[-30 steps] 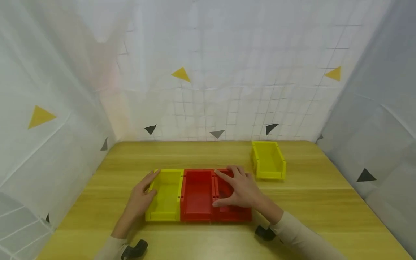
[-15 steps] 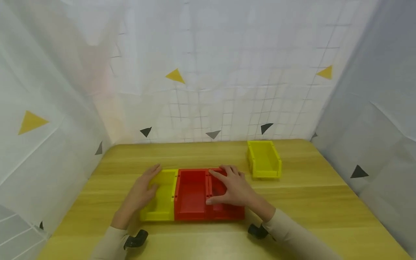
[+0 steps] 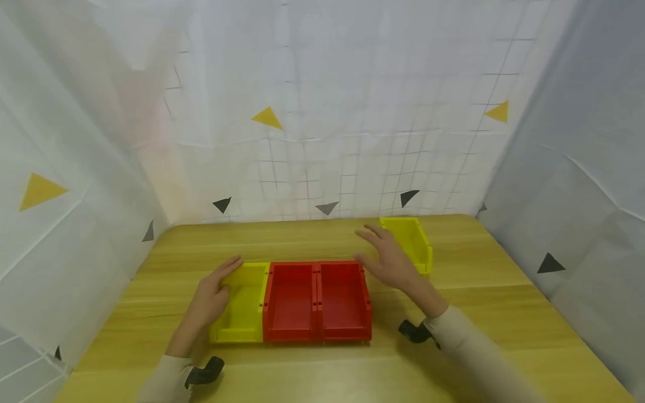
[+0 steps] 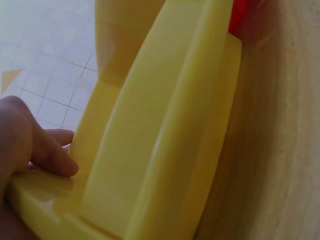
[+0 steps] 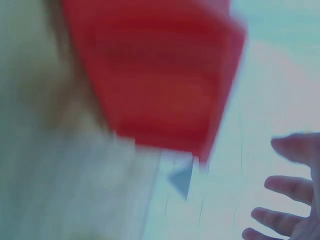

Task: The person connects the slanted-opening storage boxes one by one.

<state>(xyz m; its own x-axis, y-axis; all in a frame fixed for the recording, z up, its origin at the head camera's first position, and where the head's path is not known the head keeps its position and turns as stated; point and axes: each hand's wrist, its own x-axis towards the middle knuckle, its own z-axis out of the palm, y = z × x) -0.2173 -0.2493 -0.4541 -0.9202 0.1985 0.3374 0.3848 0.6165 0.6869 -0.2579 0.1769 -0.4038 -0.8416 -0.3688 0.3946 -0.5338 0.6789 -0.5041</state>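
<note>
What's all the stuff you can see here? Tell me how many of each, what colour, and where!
Red bins: two, red, side by side mid-table
Near yellow bin: one, yellow, left end of that row
Far yellow bin: one, yellow, farther back, right of the row
Table: one, wood-toned, under the bins
Sheets: whitish, behind and both sides; count unclear
Yellow triangles: three, yellow, on the sheets
Dark triangles: seven, black or grey, on the sheets
Wrist pieces: two, black, one by each wrist
Sleeves: two, beige, on the forearms
Left hand: one, holding the near yellow bin
Right hand: one, before the far yellow bin
</note>
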